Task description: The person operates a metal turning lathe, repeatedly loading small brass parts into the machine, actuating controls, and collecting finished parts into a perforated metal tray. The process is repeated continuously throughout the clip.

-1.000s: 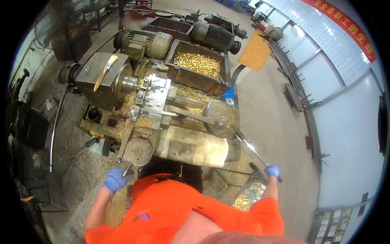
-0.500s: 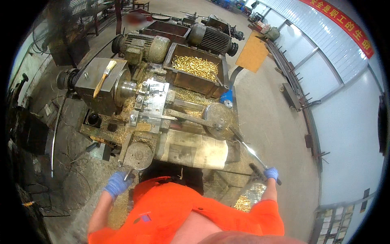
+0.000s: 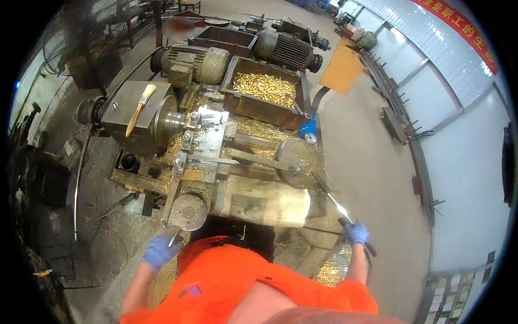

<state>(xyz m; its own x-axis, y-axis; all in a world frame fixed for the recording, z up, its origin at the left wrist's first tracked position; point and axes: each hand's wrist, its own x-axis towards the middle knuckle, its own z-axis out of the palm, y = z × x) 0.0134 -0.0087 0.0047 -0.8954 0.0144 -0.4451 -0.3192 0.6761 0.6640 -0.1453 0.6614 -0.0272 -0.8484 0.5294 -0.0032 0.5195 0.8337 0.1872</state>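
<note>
My left hand [image 3: 162, 252], in a blue glove, is closed around a short metal handle [image 3: 175, 238] just below a round steel disc [image 3: 187, 212] at the machine's near left corner. On the right, my gloved right hand [image 3: 358, 234] grips a long shiny lever [image 3: 339, 206] near its dark end. That lever slants up to a larger round disc [image 3: 298, 163] on the machine's right side. Between them lies the metal slide [image 3: 208, 135] with bolted tool blocks, facing the chuck [image 3: 171, 121]. Small brass pieces and shavings cover the bed around it.
An open metal bin [image 3: 264, 90] of small brass parts stands behind the slide. A wooden-handled brush [image 3: 140, 110] lies on the headstock. Paper [image 3: 264, 202] covers the front. Beside my right forearm sits a container [image 3: 342, 259] of brass parts. Motors [image 3: 283, 48] stand farther back.
The whole view has shifted slightly, so the machine appears a little lower and to the right. My right hand and its lever have moved slightly toward the machine; my left hand keeps its grip.
</note>
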